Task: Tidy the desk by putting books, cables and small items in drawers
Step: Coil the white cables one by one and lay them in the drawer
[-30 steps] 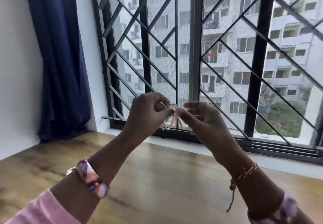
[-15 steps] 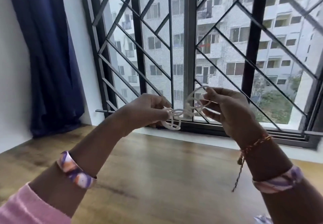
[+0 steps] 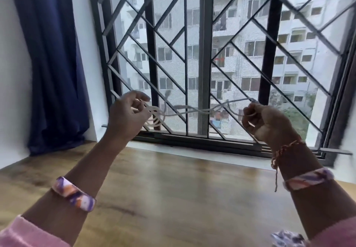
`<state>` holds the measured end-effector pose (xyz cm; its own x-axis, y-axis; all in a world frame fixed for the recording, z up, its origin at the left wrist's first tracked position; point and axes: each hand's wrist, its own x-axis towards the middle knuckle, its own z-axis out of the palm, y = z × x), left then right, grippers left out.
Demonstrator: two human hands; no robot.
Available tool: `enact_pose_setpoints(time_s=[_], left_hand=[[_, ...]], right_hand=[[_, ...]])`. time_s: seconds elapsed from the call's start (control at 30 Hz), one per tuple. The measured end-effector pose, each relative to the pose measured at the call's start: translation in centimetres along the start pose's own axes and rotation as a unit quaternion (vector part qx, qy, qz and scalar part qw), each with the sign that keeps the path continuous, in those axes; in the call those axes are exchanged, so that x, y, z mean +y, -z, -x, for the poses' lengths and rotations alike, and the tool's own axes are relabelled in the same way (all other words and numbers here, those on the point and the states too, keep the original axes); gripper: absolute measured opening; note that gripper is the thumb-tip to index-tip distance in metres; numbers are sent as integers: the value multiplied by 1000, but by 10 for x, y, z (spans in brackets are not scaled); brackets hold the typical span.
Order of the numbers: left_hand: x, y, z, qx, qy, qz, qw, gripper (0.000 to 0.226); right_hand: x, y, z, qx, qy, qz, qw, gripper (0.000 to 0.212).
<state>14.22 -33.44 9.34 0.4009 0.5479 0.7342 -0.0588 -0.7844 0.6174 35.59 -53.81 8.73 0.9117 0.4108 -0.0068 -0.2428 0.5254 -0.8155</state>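
A thin white cable [image 3: 189, 111] stretches in the air between both my hands, above the wooden desk [image 3: 173, 189] and in front of the window. My left hand [image 3: 128, 114] pinches one end, where several loops of the cable hang coiled just right of the fingers. My right hand [image 3: 264, 119] is closed around the other end, with a loop and a short tail showing near the thumb. Both hands are raised well clear of the desk surface.
A barred window [image 3: 202, 54] with a dark frame runs along the desk's far edge. A dark blue curtain [image 3: 50, 63] hangs at the left by a white wall. A purple-white patterned item [image 3: 287, 238] peeks in at the bottom right.
My hands have drawn apart sideways, pulling the bunched white cable out into a long strand; loops remain only near my left hand. The view has shifted slightly.
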Motion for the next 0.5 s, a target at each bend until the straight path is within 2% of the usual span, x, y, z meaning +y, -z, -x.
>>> enact_pose_setpoints(time_s=[0.07, 0.23, 0.43, 0.5], left_hand=[[-5, 7, -4, 25, -4, 13, 1000, 21], [-4, 28, -29, 102, -83, -54, 990, 18], [-9, 36, -54, 89, -146, -154, 973, 13], [-8, 24, -56, 108, -133, -140, 975, 16]], right_hand=[[3, 3, -4, 21, 1, -2, 1000, 26], [11, 17, -18, 78, 12, 25, 997, 26], [29, 29, -18, 128, 31, 100, 986, 26], [37, 31, -15, 149, 48, 97, 983, 26]])
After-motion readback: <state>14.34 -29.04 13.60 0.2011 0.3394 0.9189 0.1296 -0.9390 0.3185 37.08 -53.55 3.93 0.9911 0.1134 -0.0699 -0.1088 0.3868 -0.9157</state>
